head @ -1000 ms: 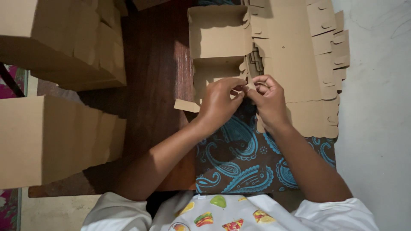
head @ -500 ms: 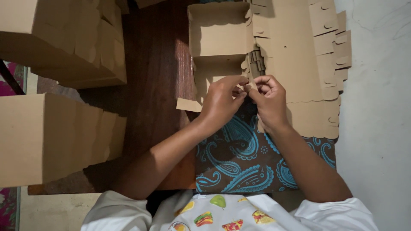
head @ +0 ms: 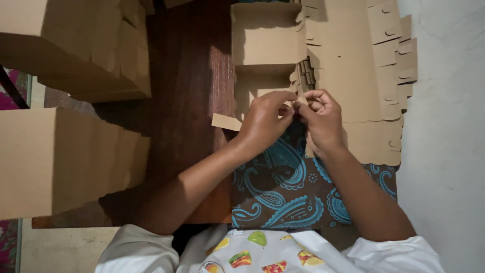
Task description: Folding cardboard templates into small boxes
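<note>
The cardboard piece (head: 262,86), a half-folded brown box blank, lies on the dark wooden surface (head: 192,101) just above my hands, partly over a blue paisley cloth (head: 283,192). My left hand (head: 265,121) has its grip closed on the blank's near edge, thumb and fingers pinched together. My right hand (head: 321,119) meets it, fingertips touching the left ones, its grip also pinched shut on a small tab of the same cardboard. A loose flap (head: 226,122) of the blank sticks out just left of my left wrist. To the right of my hands lies a stack of flat blanks (head: 369,76) with notched edges, touching the piece I hold. Well to the left stand two assembled brown boxes (head: 76,45), one behind the other.
</note>
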